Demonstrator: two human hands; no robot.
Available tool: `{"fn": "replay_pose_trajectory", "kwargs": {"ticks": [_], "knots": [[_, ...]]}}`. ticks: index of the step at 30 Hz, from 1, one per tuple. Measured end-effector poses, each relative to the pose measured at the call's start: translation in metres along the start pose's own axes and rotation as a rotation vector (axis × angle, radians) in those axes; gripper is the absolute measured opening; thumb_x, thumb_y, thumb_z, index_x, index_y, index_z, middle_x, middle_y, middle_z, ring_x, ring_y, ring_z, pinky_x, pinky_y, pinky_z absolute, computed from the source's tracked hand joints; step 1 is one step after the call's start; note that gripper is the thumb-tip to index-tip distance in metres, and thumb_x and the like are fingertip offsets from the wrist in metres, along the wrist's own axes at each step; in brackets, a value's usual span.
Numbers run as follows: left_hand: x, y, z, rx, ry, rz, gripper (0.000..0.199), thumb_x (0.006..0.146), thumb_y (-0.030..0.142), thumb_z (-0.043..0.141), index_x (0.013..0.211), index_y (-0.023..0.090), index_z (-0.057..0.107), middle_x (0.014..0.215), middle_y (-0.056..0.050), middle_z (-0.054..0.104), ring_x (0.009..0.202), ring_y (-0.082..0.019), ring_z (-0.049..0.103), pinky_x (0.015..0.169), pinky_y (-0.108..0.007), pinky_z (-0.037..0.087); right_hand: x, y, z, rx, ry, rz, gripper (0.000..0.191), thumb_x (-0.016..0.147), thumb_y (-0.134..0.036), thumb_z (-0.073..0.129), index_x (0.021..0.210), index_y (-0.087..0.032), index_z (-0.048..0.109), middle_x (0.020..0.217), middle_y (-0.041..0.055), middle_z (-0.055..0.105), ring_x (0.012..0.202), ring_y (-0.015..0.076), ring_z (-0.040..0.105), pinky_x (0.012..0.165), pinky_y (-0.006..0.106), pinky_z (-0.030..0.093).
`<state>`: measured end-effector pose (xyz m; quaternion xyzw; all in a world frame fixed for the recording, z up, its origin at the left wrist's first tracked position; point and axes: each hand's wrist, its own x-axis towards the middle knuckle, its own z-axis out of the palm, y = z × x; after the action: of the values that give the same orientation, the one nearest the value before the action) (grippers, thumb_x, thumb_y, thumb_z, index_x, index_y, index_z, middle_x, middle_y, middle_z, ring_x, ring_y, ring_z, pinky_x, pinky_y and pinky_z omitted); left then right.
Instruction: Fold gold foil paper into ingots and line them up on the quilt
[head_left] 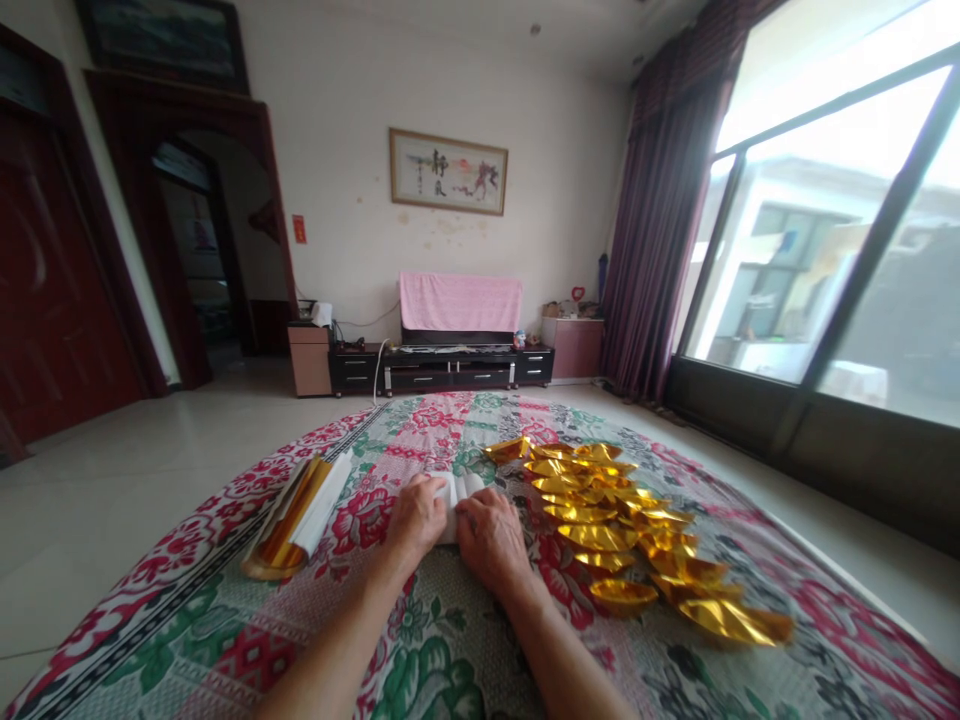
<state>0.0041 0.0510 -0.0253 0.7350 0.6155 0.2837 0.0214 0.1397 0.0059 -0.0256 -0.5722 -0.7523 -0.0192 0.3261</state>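
A small piece of white folded paper [452, 492] lies on the patterned cloth between my hands. My left hand [418, 512] has its fingers closed on the paper's left side. On the right side, my right hand [493, 532] grips the same paper with bent fingers. Several shiny gold folded paper boats [598, 538] sit in rows to the right of my right hand. Off to the left is a stack of gold and white paper sheets [300, 515], curled at its near end.
The round table wears a red, green and white floral cloth [420, 650]. Past its far edge stand a low black cabinet [480, 374] and a pink cloth [460, 302] over a screen. A large window [810, 230] with a purple curtain [652, 220] is at the right.
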Motion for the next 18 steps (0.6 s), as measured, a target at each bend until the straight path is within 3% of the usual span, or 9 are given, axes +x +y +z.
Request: {"fn": "replay_pose_trajectory", "kwargs": {"ticks": [6,10,14,18], "knots": [[-0.006,0.006,-0.009,0.101,0.04,0.041,0.031,0.078,0.012,0.045,0.102,0.017,0.064,0.114,-0.011,0.054,0.098,-0.021,0.054,0.085,-0.029,0.041,0.0,-0.004,0.0,-0.036,0.001,0.014,0.018,0.08,-0.024,0.049,0.081,-0.023,0.066,0.088,0.0045,0.058,0.084,0.0176,0.049,0.074,0.029,0.031],[-0.007,0.012,-0.014,0.102,0.097,0.19,0.028,0.083,0.014,0.041,0.095,0.018,0.065,0.113,-0.008,0.056,0.1,-0.02,0.051,0.088,-0.03,0.039,0.0,-0.005,-0.001,-0.052,0.0,0.028,0.017,0.08,-0.024,0.049,0.08,-0.022,0.066,0.088,0.0051,0.058,0.084,0.0181,0.049,0.073,0.029,0.031],[-0.007,0.01,-0.01,0.032,-0.03,0.32,0.03,0.087,0.019,0.036,0.084,0.019,0.066,0.095,-0.005,0.061,0.092,-0.017,0.053,0.086,-0.029,0.04,0.001,-0.003,-0.001,-0.032,-0.017,0.035,0.02,0.08,-0.021,0.047,0.081,-0.022,0.066,0.088,0.005,0.058,0.085,0.0178,0.05,0.074,0.028,0.032],[-0.007,0.003,-0.005,-0.019,-0.105,0.348,0.029,0.087,0.021,0.036,0.087,0.02,0.066,0.089,-0.004,0.061,0.09,-0.016,0.054,0.087,-0.03,0.041,0.003,-0.001,-0.003,-0.026,0.05,0.13,0.025,0.079,-0.018,0.044,0.091,-0.021,0.065,0.097,0.0062,0.059,0.091,0.0191,0.05,0.078,0.029,0.033]]}}
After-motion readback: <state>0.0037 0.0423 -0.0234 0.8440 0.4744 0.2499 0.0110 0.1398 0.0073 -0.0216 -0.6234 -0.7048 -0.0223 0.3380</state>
